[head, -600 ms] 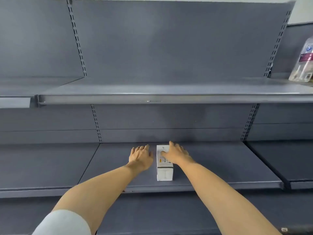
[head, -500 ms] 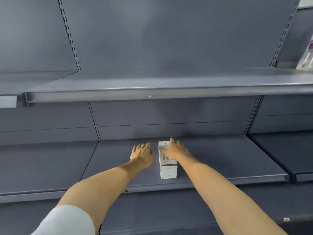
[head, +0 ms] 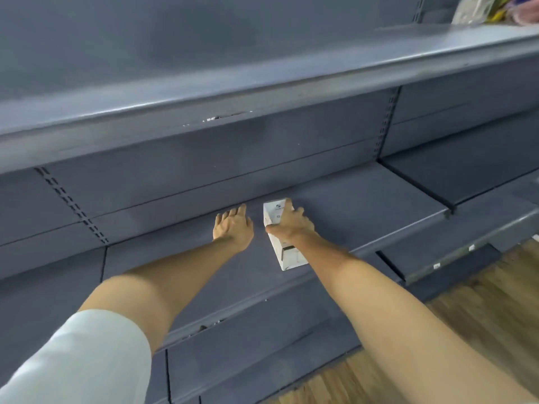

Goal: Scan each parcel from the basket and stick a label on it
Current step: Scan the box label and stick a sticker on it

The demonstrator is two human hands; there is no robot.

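Head view, tilted frame. A white parcel, a small elongated carton with printed marks on its top face, is lying on the grey middle shelf, its long axis running from the shelf's near lip toward the back panel. The right hand is resting on the far half of the parcel's top: fingers are spreading over the top and right edge, and the thumb is lying across the top face toward the left edge; fingers look only lightly bent, so the hand is reading as pressing down rather than clenching. The near end of the parcel is showing uncovered below the wrist. The left hand is lying palm down on the bare shelf just left of the parcel, fingers extended toward the back panel, relaxed and grasping nothing; a narrow strip of shelf is separating it from the parcel's left side. A white sleeve is covering the left upper arm. An upper shelf is overhanging; blurred packaged goods are sitting at far right on it. Wood floor is showing at near right.
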